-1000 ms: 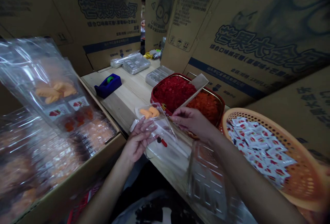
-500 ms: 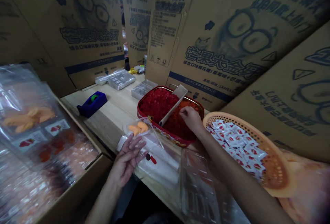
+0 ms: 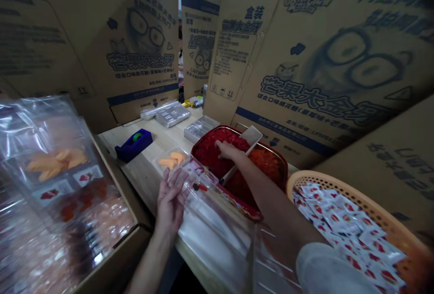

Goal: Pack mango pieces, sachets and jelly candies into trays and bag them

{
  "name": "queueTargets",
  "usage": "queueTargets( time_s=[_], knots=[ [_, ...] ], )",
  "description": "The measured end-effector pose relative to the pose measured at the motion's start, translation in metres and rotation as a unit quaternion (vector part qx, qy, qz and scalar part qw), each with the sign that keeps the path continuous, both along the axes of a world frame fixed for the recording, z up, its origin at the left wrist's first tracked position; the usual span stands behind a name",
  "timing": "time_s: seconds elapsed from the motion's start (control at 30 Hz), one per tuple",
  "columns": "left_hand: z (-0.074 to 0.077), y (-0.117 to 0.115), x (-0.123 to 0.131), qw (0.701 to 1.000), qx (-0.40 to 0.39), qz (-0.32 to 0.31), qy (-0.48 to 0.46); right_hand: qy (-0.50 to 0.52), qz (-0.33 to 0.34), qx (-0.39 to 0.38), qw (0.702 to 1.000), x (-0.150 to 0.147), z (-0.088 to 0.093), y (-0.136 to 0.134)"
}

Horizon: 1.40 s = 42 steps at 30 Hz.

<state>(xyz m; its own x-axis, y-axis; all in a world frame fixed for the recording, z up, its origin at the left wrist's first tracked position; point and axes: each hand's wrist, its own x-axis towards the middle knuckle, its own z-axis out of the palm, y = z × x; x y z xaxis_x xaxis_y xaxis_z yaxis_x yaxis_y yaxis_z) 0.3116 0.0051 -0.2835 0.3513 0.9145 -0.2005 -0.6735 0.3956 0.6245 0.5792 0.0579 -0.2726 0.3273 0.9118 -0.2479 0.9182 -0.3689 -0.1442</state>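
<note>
My left hand point(image 3: 171, 197), palm up with fingers loosely curled, supports the near side of a clear plastic tray point(image 3: 190, 167). Orange candy pieces point(image 3: 172, 160) lie at the tray's far end; a small red piece and a dark piece show nearer my fingers. My right hand point(image 3: 228, 150) reaches across a red tin point(image 3: 241, 208), its fingertips closed among the red pieces point(image 3: 212, 149). Anything pinched there is too small to make out. A white divider point(image 3: 241, 156) separates these from orange-red pieces point(image 3: 267, 165), which my forearm partly covers.
An orange basket point(image 3: 315, 176) of white sachets stands right. At left, a cardboard box point(image 3: 111, 185) holds filled clear packs. A blue tape dispenser point(image 3: 134, 145) and stacked clear trays point(image 3: 172, 113) sit farther back. Large cartons point(image 3: 142, 72) wall the table.
My right hand has moved left over the divider, from the orange-red pieces to the red ones. My left hand and the clear tray have shifted away and left. The view has turned slightly left.
</note>
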Motion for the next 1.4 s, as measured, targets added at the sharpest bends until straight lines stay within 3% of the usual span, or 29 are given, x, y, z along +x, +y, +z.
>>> queueTargets(
  time_s=[0.17, 0.37, 0.57, 0.73, 0.9, 1.07, 1.27, 1.4],
  knots=[
    [-0.006, 0.021, 0.018, 0.997, 0.029, 0.078, 0.002, 0.018, -0.028, -0.027, 0.999, 0.009, -0.010, 0.000],
    [-0.008, 0.036, 0.033, 0.995, 0.007, 0.095, -0.010, 0.085, -0.057, -0.007, 0.995, 0.009, -0.008, -0.005],
    [-0.009, 0.041, 0.038, 0.996, -0.011, 0.092, -0.017, 0.184, -0.103, 0.069, 0.975, 0.003, 0.015, -0.012],
    [-0.009, 0.042, 0.039, 0.995, -0.019, 0.101, -0.020, 0.293, -0.061, 0.123, 0.946, -0.025, 0.048, -0.021],
    [-0.008, 0.043, 0.040, 0.995, -0.021, 0.100, -0.017, 0.445, 0.026, 0.072, 0.892, -0.053, 0.054, -0.026],
    [-0.012, 0.043, 0.040, 0.995, -0.012, 0.096, -0.022, 0.449, 0.013, 0.085, 0.889, -0.060, 0.049, -0.023],
    [-0.011, 0.043, 0.040, 0.995, -0.018, 0.094, -0.020, 0.419, -0.022, 0.121, 0.900, -0.064, 0.056, -0.024],
    [-0.008, 0.042, 0.040, 0.995, -0.020, 0.094, -0.020, 0.449, 0.033, 0.125, 0.884, -0.084, 0.056, -0.032]
  ],
)
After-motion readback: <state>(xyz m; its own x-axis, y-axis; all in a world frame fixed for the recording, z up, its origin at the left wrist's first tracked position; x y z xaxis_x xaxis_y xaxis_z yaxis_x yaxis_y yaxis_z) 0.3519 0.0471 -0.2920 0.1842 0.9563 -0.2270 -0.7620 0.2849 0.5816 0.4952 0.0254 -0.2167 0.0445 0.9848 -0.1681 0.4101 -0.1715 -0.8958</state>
